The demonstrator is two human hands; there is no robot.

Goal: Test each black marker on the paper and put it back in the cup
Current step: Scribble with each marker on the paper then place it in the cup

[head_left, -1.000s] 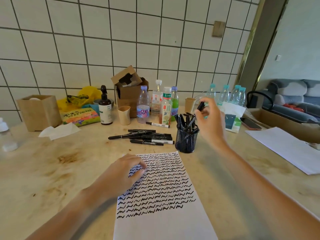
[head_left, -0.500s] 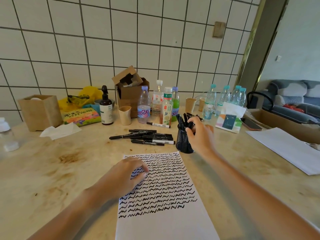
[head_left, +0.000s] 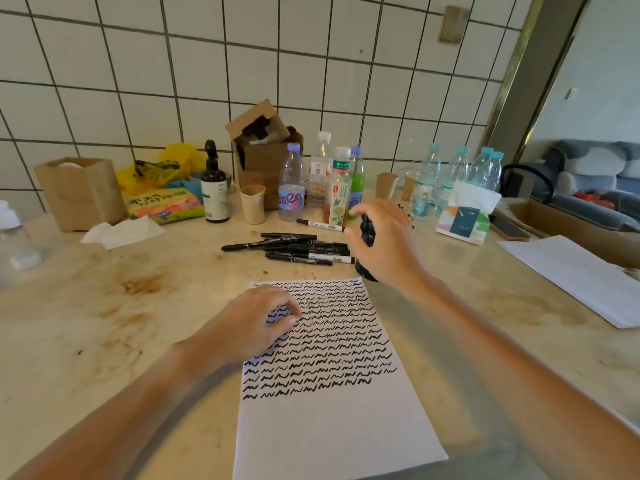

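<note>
A white paper [head_left: 332,427] with many rows of black squiggles lies in front of me. My left hand [head_left: 249,323] rests on its upper left part, fingers loosely curled, tips on the sheet. The black mesh cup [head_left: 364,270] stands just past the paper's top right corner, mostly hidden by my right hand [head_left: 388,247]. That hand curls round a black marker [head_left: 367,232] at the cup's mouth. Several loose black markers [head_left: 304,249] lie in a pile left of the cup. One more marker [head_left: 320,225] lies behind them.
Behind the markers stand plastic bottles [head_left: 291,188], an open cardboard box [head_left: 266,157], a paper cup [head_left: 253,204] and a dark pump bottle [head_left: 214,188]. A tissue pack [head_left: 464,220] and a white sheet [head_left: 581,278] lie right. A brown box [head_left: 81,194] stands left.
My right hand came down from above the cup with a marker and now sits over the cup's mouth. My left hand stayed on the paper.
</note>
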